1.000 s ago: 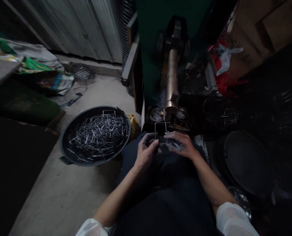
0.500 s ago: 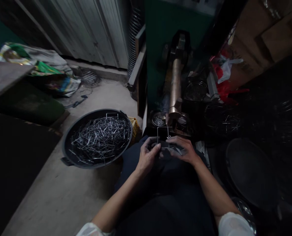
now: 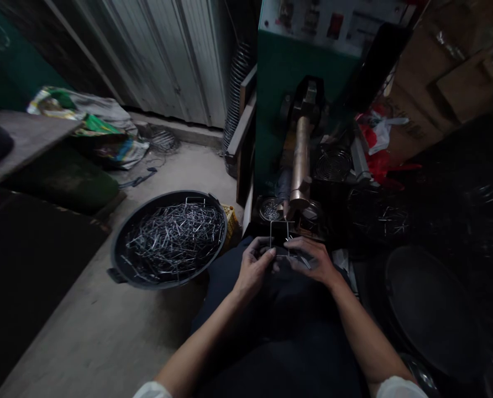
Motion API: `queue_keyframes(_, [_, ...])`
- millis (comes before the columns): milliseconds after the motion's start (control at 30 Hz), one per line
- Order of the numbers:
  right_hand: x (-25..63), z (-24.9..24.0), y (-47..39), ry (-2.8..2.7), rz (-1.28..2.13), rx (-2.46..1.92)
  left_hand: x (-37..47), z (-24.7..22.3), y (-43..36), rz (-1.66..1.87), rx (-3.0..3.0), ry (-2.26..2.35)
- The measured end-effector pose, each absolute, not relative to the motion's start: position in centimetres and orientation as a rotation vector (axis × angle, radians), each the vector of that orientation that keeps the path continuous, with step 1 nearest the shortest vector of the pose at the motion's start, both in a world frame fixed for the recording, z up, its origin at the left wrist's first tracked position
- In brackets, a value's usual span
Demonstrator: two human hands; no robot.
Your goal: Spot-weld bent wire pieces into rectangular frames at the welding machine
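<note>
Between my two hands a thin rectangular wire frame (image 3: 271,235) stands upright, its top end at the copper-coloured electrode tip of a machine arm (image 3: 300,160). My left hand (image 3: 255,262) pinches the frame's lower left side between thumb and fingers. On the other side, my right hand (image 3: 313,260) is closed around the frame's lower right part, with several short wire pieces (image 3: 303,260) sticking out of its fingers. Just beyond the hands, a small round dish (image 3: 270,209) holds tiny metal bits. What the fingertips cover is hidden.
To the left, a black basin (image 3: 117,243) heaped with bent wire pieces (image 3: 176,237) rests by a yellow crate (image 3: 230,221). The green machine (image 3: 279,72) rises ahead. At right are a dark round lid-like object (image 3: 429,304), more wire pieces (image 3: 389,220) and cardboard boxes (image 3: 416,105).
The view has tilted up slightly, so more of the machine's panel shows and the scene sits lower. Both hands keep their hold on the wire frame at the electrode tip.
</note>
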State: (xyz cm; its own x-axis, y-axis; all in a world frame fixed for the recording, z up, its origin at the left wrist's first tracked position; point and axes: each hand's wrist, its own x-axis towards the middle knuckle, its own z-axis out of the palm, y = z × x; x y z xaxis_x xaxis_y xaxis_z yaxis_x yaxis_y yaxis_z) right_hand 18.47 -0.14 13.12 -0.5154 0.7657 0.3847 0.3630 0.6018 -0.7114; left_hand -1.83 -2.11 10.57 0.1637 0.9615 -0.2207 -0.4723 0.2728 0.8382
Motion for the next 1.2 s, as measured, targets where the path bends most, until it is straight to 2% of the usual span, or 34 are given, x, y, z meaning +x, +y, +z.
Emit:
queue_keyframes(867, [18.4, 12.2, 0.2, -2.078, 0.732, -0.911, -1.9, 10.9, -1.7, 1.13, 0.789, 0.912])
queue_keyframes(1100, [18.0, 11.8, 3.0, -1.852, 0.551, -1.104, -1.7, 11.5, 3.0, 1.199, 0.861, 0.983])
queue_keyframes(1200, [17.9, 12.1, 4.3, -1.809, 0.598, -1.144, -1.5, 11.4, 5.2, 1.213, 0.815, 0.939])
